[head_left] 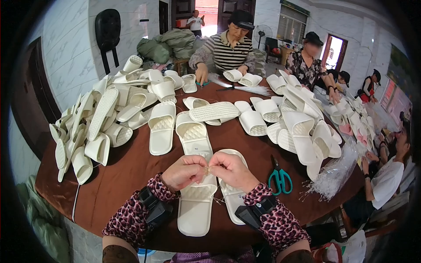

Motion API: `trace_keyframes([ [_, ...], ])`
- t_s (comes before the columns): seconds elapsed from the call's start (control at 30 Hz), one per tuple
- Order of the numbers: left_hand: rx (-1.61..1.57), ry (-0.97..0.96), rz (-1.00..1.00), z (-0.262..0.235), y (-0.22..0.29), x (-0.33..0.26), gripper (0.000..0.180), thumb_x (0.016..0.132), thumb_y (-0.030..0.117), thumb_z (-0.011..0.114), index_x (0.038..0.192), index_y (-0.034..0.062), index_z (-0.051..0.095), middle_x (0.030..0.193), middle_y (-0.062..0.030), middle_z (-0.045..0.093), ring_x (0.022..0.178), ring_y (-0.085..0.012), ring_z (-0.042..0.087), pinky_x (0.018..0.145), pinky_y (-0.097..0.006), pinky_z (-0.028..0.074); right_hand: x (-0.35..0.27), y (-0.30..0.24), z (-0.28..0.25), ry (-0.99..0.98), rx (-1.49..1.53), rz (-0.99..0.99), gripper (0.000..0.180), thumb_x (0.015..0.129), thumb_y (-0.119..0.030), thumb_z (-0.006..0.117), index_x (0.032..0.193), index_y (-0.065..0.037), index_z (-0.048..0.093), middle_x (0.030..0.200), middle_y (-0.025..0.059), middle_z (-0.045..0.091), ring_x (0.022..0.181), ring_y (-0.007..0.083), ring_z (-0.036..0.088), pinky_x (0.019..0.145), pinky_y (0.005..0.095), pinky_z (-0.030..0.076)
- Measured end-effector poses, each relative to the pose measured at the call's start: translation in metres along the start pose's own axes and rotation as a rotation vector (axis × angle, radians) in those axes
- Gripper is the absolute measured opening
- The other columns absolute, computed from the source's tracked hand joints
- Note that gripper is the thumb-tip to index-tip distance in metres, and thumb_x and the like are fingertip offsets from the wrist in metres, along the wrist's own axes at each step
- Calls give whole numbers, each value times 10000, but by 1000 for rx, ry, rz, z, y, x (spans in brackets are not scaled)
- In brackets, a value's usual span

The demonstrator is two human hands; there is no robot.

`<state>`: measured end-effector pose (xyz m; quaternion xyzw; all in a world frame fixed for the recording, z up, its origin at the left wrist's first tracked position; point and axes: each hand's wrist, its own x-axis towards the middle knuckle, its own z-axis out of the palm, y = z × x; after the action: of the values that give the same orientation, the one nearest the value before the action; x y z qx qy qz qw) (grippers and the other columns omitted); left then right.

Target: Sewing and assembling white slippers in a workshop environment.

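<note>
My left hand (184,172) and my right hand (235,172) meet fingertip to fingertip, both closed in a pinch. Whatever lies between the fingers is too small to make out. Under them is a white slipper (194,218) with its toe end towards me, and a second white slipper (232,206) lies partly beneath my right hand. A thin strand shows beside the strap between these two. Just beyond my hands lies another white slipper (191,131), its quilted footbed showing. Teal-handled scissors (280,179) rest to the right of my right hand.
A brown-covered table (131,193) carries a large slipper heap (101,114) at left and another slipper pile (298,131) at right. A bundle of clear plastic strands (335,173) lies near the right edge. Across the table a person (230,50) in stripes handles slippers; others work at right.
</note>
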<state>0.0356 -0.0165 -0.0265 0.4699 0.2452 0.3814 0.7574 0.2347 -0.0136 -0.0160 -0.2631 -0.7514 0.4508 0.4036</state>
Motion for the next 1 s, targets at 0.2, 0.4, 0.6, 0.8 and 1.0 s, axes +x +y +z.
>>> trace_keyframes([
  [0.2, -17, 61, 35, 8, -1, 2, 92, 825, -2, 531, 873, -1, 609, 642, -17, 527, 551, -107, 480, 564, -270, 430, -3, -4, -1, 60, 50, 33, 43, 836, -53, 582, 832, -12, 569, 734, -32, 518, 685, 40, 461, 599, 202, 387],
  [0.4, 32, 176, 152, 9, -2, 1, 90, 885, 62, 532, 922, 13, 598, 778, -39, 593, 590, -105, 527, 555, -243, 443, 0, -4, 0, 226, 27, 35, 59, 848, -17, 582, 902, -3, 600, 806, -16, 587, 733, 45, 528, 666, 202, 446],
  [0.6, 494, 376, 309, 21, 23, -12, 309, 893, 142, 544, 1185, 43, 529, 831, -10, 585, 718, -73, 569, 637, -219, 479, 5, -5, -13, 405, -39, 6, 118, 841, -2, 570, 954, 6, 604, 870, 13, 619, 810, 75, 571, 736, 213, 454],
  [0.8, 655, 525, 587, 5, 52, -57, 305, 882, 138, 566, 1170, 44, 530, 821, -9, 593, 699, -69, 574, 616, -210, 480, 4, -3, -19, 440, -180, -37, 121, 857, -24, 560, 967, 1, 602, 855, 2, 583, 781, 67, 520, 704, 203, 420],
  [1.0, 908, 864, 677, -58, 75, -138, 334, 834, 68, 605, 1150, 8, 518, 938, -67, 591, 730, -84, 569, 602, -230, 466, -28, -43, -19, 206, -266, 187, 99, 855, -39, 540, 892, 34, 595, 704, 28, 583, 626, 82, 538, 567, 214, 428],
])
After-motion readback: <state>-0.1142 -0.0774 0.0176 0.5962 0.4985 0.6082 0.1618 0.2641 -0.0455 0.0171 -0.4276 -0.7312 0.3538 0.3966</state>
